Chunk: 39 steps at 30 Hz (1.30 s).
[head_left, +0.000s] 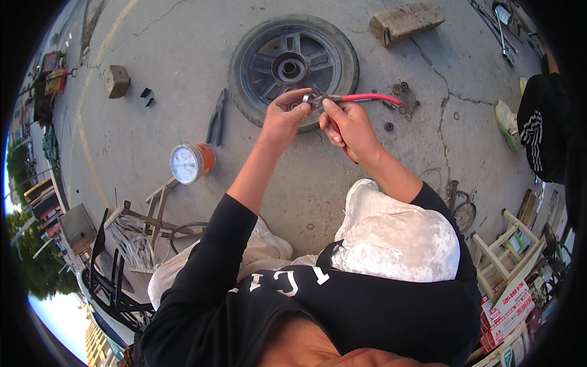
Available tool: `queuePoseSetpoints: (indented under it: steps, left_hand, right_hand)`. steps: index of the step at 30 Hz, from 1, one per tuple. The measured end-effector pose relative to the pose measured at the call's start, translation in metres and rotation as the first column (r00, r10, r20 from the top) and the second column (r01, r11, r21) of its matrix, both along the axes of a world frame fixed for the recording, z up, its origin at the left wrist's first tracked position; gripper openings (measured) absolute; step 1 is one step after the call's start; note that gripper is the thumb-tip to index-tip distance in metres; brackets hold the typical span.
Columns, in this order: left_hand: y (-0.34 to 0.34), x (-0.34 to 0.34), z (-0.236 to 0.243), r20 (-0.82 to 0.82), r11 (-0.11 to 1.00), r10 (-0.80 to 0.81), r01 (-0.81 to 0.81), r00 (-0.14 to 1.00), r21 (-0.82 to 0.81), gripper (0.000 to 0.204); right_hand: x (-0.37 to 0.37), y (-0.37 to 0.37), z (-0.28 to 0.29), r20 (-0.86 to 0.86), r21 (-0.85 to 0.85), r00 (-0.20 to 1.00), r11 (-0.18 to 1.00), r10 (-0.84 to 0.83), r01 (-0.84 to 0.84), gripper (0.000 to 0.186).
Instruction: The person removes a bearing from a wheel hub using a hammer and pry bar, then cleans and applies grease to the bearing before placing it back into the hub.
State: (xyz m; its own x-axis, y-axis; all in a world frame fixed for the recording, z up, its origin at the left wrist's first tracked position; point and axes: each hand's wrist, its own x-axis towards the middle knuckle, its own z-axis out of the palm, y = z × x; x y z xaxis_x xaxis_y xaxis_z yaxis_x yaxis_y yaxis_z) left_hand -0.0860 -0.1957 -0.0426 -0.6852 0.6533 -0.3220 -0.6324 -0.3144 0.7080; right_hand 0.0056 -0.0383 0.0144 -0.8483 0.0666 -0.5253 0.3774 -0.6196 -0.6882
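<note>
My left hand (282,117) pinches a small shiny metal ring (306,98), which looks like a bearing, between thumb and fingertips. In my right hand (354,127) are red-handled pliers (370,97), their jaws meeting the ring; I cannot tell whether they grip it. One handle points right, the other down under my fingers. Both hands are over the near edge of a wheel (290,68) lying flat on the ground, a dark spoked rim with a tyre round it. The hands hide part of the tyre.
Dark-handled pliers (216,117) and an orange tub with a white lid (184,164) lie left of the wheel. A wooden block (406,23), a stone block (117,82) and small round parts (397,89) surround it. At right stands another person's shoe (507,124).
</note>
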Motion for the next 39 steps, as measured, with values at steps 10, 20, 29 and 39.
queuePoseSetpoints:
  steps: [10, 20, 29, 39]
  left_hand:
    - [0.008, 0.005, 0.006, 0.1, 0.987, 0.043, -0.058, 0.994, 0.15, 0.039]
    - [0.008, 0.009, 0.008, 0.199, 0.975, 0.009, -0.053, 0.98, 0.215, 0.039]
    - [0.013, 0.016, 0.016, 0.211, 0.982, 0.056, -0.091, 0.976, 0.164, 0.043]
    - [0.015, 0.027, 0.007, 0.208, 0.97, 0.109, -0.149, 0.972, 0.191, 0.035]
  right_hand:
    - [0.0, 0.001, -0.01, -0.101, -0.203, 0.994, 0.979, -0.033, 0.012, 0.024]
    - [0.001, 0.004, -0.021, -0.134, -0.225, 0.991, 0.974, -0.003, -0.028, 0.028]
    - [0.002, 0.01, -0.032, -0.153, -0.285, 0.988, 0.957, 0.014, -0.058, 0.027]
    - [0.005, 0.004, -0.046, -0.169, -0.189, 0.986, 0.981, 0.016, -0.049, 0.026]
